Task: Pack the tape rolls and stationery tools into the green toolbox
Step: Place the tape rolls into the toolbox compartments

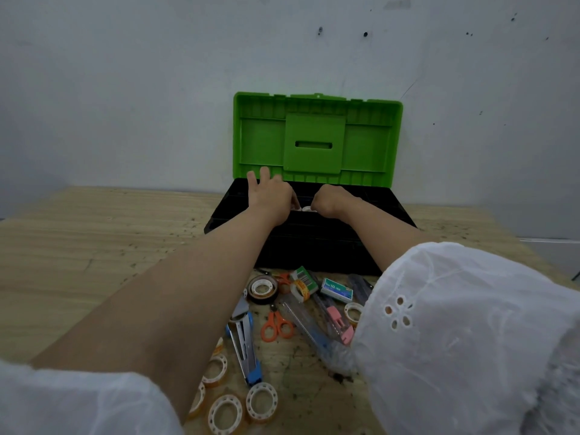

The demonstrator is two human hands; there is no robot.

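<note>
Nearest me, loose rolls (262, 401) lie on the counter (94, 246) by its near edge. A stapler (244, 346), scissors (277, 324) and a staple box (337, 289) lie farther in, all short of the toolbox (314, 240). Both hands are over its black tub, below the raised lid (314, 136). Between them is a white roll (306, 209). My right hand (329, 199) is curled on its right edge, gripping it. My left hand (271, 193) meets its left edge with outer fingers splayed; whether it pinches, I cannot tell. I judge the roll should go straight down, since the tub has room on both sides.
</note>
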